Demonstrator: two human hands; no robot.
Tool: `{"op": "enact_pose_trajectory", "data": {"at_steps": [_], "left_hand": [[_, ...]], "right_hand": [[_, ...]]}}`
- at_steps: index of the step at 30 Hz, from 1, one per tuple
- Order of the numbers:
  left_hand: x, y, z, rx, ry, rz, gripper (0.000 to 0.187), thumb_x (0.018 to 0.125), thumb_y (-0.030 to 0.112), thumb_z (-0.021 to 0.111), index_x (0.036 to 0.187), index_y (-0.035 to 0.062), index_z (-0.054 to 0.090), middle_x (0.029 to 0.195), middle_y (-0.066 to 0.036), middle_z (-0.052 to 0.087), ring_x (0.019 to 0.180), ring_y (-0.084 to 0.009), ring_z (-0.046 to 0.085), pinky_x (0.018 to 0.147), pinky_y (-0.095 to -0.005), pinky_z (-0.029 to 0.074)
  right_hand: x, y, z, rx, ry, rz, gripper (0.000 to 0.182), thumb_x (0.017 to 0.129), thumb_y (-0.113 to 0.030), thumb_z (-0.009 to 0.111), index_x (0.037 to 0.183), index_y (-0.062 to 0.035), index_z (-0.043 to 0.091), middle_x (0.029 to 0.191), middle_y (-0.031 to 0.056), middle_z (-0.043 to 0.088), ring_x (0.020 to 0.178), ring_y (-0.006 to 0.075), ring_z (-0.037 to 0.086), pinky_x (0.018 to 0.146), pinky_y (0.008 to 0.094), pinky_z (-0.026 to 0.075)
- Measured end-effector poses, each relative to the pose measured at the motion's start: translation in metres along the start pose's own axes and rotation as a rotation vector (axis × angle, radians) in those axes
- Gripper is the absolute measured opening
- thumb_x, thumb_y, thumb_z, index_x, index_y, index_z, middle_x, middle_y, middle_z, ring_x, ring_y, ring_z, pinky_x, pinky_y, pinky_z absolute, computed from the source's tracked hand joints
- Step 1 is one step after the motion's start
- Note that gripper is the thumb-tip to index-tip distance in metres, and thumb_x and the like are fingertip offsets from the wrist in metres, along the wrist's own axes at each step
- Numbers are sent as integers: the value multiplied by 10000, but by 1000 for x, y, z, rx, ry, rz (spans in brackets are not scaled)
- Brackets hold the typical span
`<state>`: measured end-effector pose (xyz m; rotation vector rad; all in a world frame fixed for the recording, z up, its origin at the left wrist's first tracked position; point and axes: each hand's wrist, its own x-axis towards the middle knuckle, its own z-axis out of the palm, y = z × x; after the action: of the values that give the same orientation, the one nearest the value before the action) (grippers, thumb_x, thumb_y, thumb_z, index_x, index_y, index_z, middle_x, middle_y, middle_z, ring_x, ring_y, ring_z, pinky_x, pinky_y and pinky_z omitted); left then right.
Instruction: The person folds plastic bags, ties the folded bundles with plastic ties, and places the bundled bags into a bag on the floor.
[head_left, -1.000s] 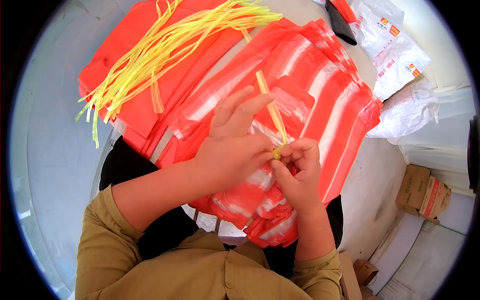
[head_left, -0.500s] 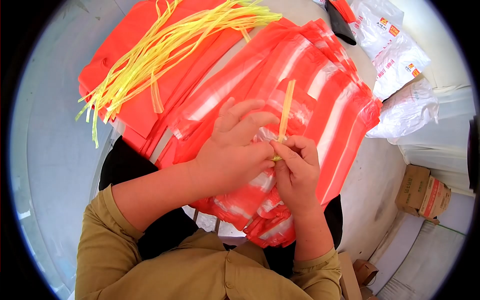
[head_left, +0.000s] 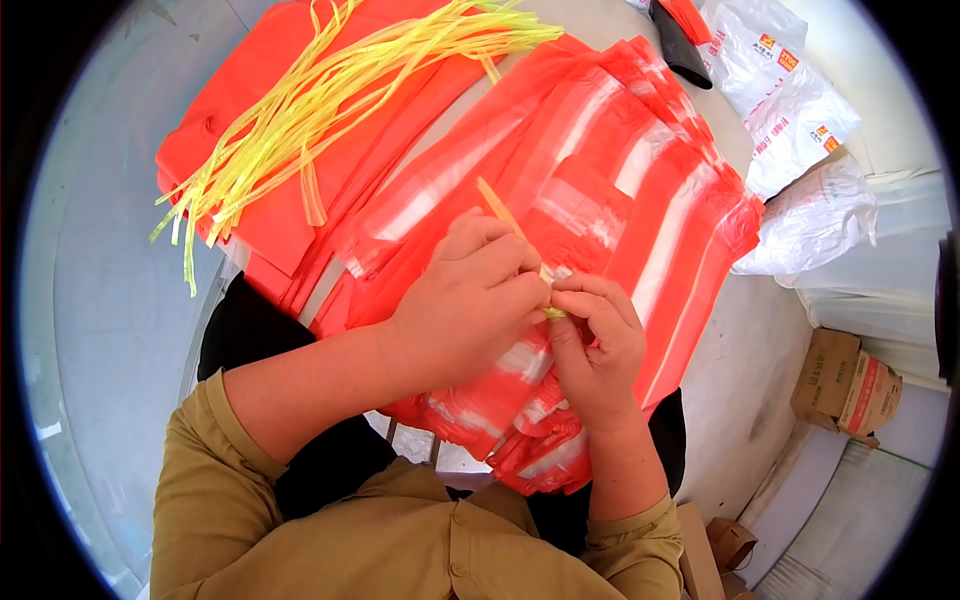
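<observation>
My left hand (head_left: 480,290) and my right hand (head_left: 598,340) meet over a stack of red plastic bags with whitish clear stripes (head_left: 660,250). Between their fingertips is a yellow plastic strip (head_left: 500,207), pinched by both hands. One end of it sticks up past my left fingers toward the upper left, and a short bit shows by my right thumb. Just under the hands the bags are bunched together; whether the strip goes round them is hidden. A loose bundle of yellow strips (head_left: 300,115) lies on plain red sheets (head_left: 240,210) at the upper left.
White printed plastic bags (head_left: 800,130) lie at the upper right, beside a black object (head_left: 680,50). A cardboard box (head_left: 845,385) stands at the lower right. The pale tabletop (head_left: 735,330) shows right of the red stack.
The strip's free end has tipped from nearly upright to leaning left. My left fingers, raised and spread before, have curled down around it. My right hand has barely moved.
</observation>
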<state>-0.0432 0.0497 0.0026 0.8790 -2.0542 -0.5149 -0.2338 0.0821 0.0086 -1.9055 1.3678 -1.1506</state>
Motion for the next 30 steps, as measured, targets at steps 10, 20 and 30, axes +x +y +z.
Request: {"op": "enact_pose_trajectory", "data": {"at_steps": [10, 20, 30], "left_hand": [[0, -3, 3, 45, 2, -55, 236, 759, 36, 794, 935, 75, 641, 1022, -93, 604, 1038, -356, 543, 939, -443, 454], [0, -3, 3, 30, 2, -62, 215, 772, 44, 787, 929, 72, 643, 1015, -92, 602, 1031, -351, 538, 936, -434, 448], [1, -9, 0, 159, 0, -21, 192, 754, 35, 760, 895, 69, 635, 984, -91, 610, 999, -344, 554, 889, -426, 477]], "right_hand": [[0, -3, -13, 523, -199, 510, 307, 907, 135, 621, 1174, -12, 582, 997, 30, 651, 790, 68, 588, 665, 194, 443], [6, -2, -15, 136, -276, 96, 217, 869, 151, 623, 988, -23, 674, 965, 40, 639, 777, 111, 581, 690, 241, 465], [1, -2, -14, 97, -209, 27, 158, 860, 89, 702, 974, -19, 715, 964, 78, 615, 865, 230, 638, 717, 307, 521]]}}
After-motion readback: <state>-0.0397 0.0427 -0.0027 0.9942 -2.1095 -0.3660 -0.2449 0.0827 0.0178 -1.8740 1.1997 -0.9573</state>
